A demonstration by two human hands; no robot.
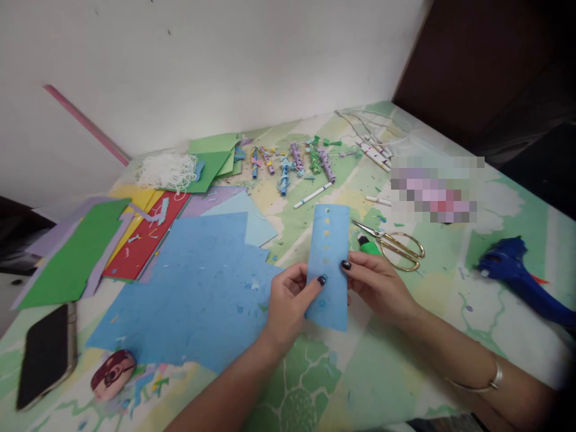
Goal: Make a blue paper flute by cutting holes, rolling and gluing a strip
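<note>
A light blue paper strip (328, 252) with a row of small holes down its middle is held upright above the table. My left hand (288, 303) pinches its left edge, thumb on the front. On the other side, my right hand (375, 285) grips the right edge, thumb pressed on the paper. Both hands are closed on the strip. A silver bracelet (488, 381) circles my right wrist.
Gold-handled scissors (396, 246) and a green glue stick (368, 244) lie right of the strip. A blue glue gun (517, 273) is far right. Large blue sheets (198, 282), coloured paper (135, 234), a phone (45, 354), rolled paper pieces (292, 159) and markers (312, 195) cover the table.
</note>
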